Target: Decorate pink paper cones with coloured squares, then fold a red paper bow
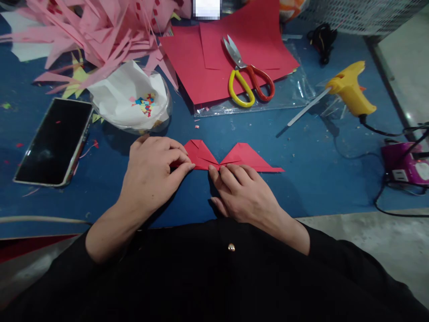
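A folded red paper (246, 156) lies on the blue table, with two pointed humps and a dip between them. My left hand (152, 167) has its thumb and fingers closed on the paper's left end, which they partly hide. At the lower edge near the middle dip, the bent fingers of my right hand (246, 192) press the paper down, held close together. The right thumb is tucked nearer my body, off the paper.
Scissors (238, 67) lie on red sheets (184, 58) behind the folded paper. A paper-lined bowl (114, 98) holds small coloured scraps. Left is a phone (53, 141); right are a yellow glue gun (350, 87) and a purple box with cables (402, 163). Pink paper strips (110, 31) pile up back left.
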{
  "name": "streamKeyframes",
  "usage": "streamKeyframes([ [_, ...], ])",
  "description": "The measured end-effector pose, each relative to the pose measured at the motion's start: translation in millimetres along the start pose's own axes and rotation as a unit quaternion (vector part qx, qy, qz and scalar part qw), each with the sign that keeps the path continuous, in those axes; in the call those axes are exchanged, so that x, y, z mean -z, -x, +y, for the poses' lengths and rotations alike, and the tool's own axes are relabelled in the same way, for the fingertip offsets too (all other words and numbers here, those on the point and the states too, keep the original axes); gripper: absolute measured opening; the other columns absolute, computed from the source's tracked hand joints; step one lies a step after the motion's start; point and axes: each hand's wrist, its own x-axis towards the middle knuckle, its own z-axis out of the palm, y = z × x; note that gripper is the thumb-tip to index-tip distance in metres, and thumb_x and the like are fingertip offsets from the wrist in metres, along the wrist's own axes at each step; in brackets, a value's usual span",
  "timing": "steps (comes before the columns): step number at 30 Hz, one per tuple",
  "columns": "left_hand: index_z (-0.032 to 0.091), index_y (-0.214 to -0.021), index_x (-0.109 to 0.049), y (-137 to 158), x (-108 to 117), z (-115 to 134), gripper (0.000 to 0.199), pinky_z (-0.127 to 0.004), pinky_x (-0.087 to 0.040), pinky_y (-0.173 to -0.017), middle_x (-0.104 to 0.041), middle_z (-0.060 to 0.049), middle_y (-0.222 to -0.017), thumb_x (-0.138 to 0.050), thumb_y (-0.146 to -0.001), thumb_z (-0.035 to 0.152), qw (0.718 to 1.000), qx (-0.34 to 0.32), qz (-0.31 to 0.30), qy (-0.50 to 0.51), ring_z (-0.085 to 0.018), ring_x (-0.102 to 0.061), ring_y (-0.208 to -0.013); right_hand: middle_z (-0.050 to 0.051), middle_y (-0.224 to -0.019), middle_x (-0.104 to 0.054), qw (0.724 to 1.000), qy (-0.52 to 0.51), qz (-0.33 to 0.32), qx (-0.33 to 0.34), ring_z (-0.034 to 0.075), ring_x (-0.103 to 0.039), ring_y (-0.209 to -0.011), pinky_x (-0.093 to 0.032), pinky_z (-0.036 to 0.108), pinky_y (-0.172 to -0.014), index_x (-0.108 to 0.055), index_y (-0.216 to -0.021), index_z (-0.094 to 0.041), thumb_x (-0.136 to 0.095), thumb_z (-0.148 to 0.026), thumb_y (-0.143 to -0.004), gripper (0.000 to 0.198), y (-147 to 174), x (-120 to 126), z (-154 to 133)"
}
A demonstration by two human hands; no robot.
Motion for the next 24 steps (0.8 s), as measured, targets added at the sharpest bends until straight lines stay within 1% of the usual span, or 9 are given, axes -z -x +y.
streamKeyframes([
  [5, 0.027, -0.074, -0.069, 1.3, 2.1, -4.4, 0.02, -0.05, -0.039, -0.094, -0.074, -0.003, -0.099, -0.061, -0.091, 0.035, 1.0, 0.01, 0.004, 0.009, -0.029, -0.065, -0.1, 0.014, -0.113, -0.062, 0.999, -0.007, -0.039, 0.006, 0.028, -0.048, -0.101, -0.043, 0.042, -0.089, -0.047, -0.147, -0.005, -0.042, -0.04, -0.104, 0.056, -3.2, 3.0, -0.9],
  [8, 0.028, -0.073, -0.068, 1.8, 3.2, -6.1, 0.021, -0.048, -0.041, -0.09, -0.074, -0.002, -0.098, -0.06, -0.09, 0.036, 1.0, 0.016, 0.003, 0.006, -0.029, -0.065, -0.098, 0.014, -0.107, -0.062, 0.999, -0.01, -0.046, 0.008, 0.027, -0.048, -0.099, -0.043, 0.042, -0.087, -0.047, -0.146, -0.005, -0.039, -0.04, -0.105, 0.055, -5.7, 3.3, -1.6],
  [11, 0.028, -0.074, -0.068, 2.5, 3.5, -7.2, 0.021, -0.046, -0.041, -0.089, -0.073, -0.002, -0.099, -0.059, -0.091, 0.037, 1.0, 0.018, -0.002, -0.001, -0.028, -0.064, -0.097, 0.013, -0.103, -0.061, 0.999, -0.019, -0.036, 0.001, 0.026, -0.047, -0.095, -0.043, 0.041, -0.084, -0.05, -0.144, -0.004, -0.039, -0.039, -0.105, 0.054, -5.9, 3.0, -1.4],
  [14, 0.028, -0.073, -0.068, 3.3, 2.8, -7.8, 0.022, -0.046, -0.041, -0.09, -0.073, -0.002, -0.098, -0.058, -0.091, 0.037, 1.0, 0.018, -0.001, -0.001, -0.028, -0.064, -0.097, 0.013, -0.102, -0.061, 0.999, -0.028, -0.014, -0.007, 0.026, -0.047, -0.094, -0.043, 0.039, -0.083, -0.053, -0.141, -0.002, -0.042, -0.037, -0.103, 0.052, -4.9, 2.5, -0.5],
  [18, 0.027, -0.073, -0.068, 3.7, 1.9, -8.1, 0.022, -0.045, -0.04, -0.089, -0.073, -0.002, -0.097, -0.058, -0.09, 0.037, 1.0, 0.016, 0.003, -0.004, -0.028, -0.063, -0.096, 0.012, -0.1, -0.061, 1.0, -0.013, 0.004, -0.007, 0.026, -0.046, -0.093, -0.043, 0.038, -0.081, -0.058, -0.135, -0.003, -0.044, -0.034, -0.103, 0.048, -5.5, 1.8, -0.6],
  [21, 0.026, -0.074, -0.068, 4.0, 2.0, -7.9, 0.022, -0.044, -0.041, -0.088, -0.073, -0.003, -0.098, -0.058, -0.09, 0.038, 1.0, 0.015, 0.007, -0.002, -0.027, -0.063, -0.096, 0.011, -0.098, -0.06, 1.0, -0.006, -0.004, -0.004, 0.026, -0.046, -0.093, -0.043, 0.038, -0.081, -0.058, -0.136, -0.003, -0.043, -0.036, -0.104, 0.048, -6.4, 1.6, -0.8],
  [24, 0.027, -0.074, -0.068, 4.6, 1.9, -7.5, 0.022, -0.045, -0.042, -0.089, -0.073, -0.003, -0.099, -0.057, -0.091, 0.038, 1.0, 0.013, 0.005, -0.002, -0.028, -0.064, -0.097, 0.011, -0.099, -0.059, 1.0, -0.009, -0.023, -0.004, 0.026, -0.045, -0.094, -0.042, 0.039, -0.081, -0.053, -0.141, -0.004, -0.041, -0.039, -0.105, 0.051, -6.4, 1.3, -0.6],
])
